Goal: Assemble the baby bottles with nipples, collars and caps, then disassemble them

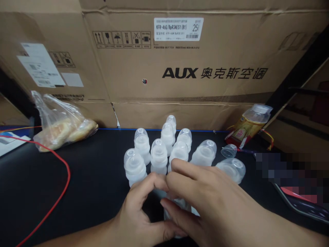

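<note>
Both my hands close around a small translucent baby bottle (183, 204) at the front middle. My left hand (144, 206) curls its fingers and thumb about its left side. Over the bottle's top and right side bends my right hand (208, 192), hiding most of it. Just beyond my fingers stand several similar white bottles under clear domed caps, such as a baby bottle (135, 164) at the left and another bottle (158, 154) in the middle. A tilted bottle (232, 168) shows partly behind my right hand. A loose clear cap (229, 150) lies near it.
A large cardboard box (128, 75) walls off the back of the black table (89, 192). Bread in a plastic bag (64, 127) lies at the left, by a red cable (67, 171). A clear-capped container (249, 125) leans at the back right. Part of the right side is pixelated.
</note>
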{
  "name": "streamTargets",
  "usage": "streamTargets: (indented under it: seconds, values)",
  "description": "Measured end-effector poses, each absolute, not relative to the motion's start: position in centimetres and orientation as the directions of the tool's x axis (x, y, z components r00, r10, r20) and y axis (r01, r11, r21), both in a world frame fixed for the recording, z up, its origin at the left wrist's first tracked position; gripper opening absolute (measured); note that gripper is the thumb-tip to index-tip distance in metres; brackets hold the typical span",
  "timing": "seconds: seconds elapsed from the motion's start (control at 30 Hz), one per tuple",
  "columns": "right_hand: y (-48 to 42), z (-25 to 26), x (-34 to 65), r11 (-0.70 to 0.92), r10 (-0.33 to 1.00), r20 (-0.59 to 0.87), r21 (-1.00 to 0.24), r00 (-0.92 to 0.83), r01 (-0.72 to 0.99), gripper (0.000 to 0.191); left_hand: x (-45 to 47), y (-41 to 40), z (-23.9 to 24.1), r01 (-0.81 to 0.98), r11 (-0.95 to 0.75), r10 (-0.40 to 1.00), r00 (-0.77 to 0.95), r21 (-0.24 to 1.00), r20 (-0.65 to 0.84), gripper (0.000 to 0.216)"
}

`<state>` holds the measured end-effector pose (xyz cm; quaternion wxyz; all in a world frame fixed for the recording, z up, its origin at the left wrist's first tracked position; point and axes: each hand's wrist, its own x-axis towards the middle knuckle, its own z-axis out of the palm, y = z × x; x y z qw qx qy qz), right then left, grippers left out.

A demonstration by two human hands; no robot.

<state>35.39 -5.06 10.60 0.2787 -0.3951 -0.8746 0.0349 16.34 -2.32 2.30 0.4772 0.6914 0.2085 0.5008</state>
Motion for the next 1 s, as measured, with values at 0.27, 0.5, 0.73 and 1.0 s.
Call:
streamTargets:
  seconds: [0.27, 0.5, 0.73, 1.0]
  values:
    - [-5.1, 10.5, 35.6, 0.685, 0.713, 0.449, -0.284, -0.538, 0.671, 0.017, 16.5, -2.6, 2.8, -0.172, -0.495, 0.759, 0.393, 0.852, 0.52, 0.039]
    - [-5.5, 10.7, 35.6, 0.682, 0.719, 0.446, -0.302, -0.534, 0.667, 0.015, 16.5, -2.5, 2.5, -0.175, -0.488, 0.761, 0.395, 0.855, 0.515, 0.041]
    - [-5.1, 11.9, 36.0, 0.641, 0.767, 0.322, -0.384, -0.554, 0.665, 0.025, 16.5, -2.3, 3.0, -0.166, -0.524, 0.743, 0.39, 0.835, 0.544, 0.04]
    - [-5.0, 12.8, 37.8, 0.61, 0.768, 0.13, -0.445, -0.627, 0.656, 0.035, 16.6, -2.5, 2.3, -0.242, -0.524, 0.706, 0.413, 0.817, 0.575, 0.047]
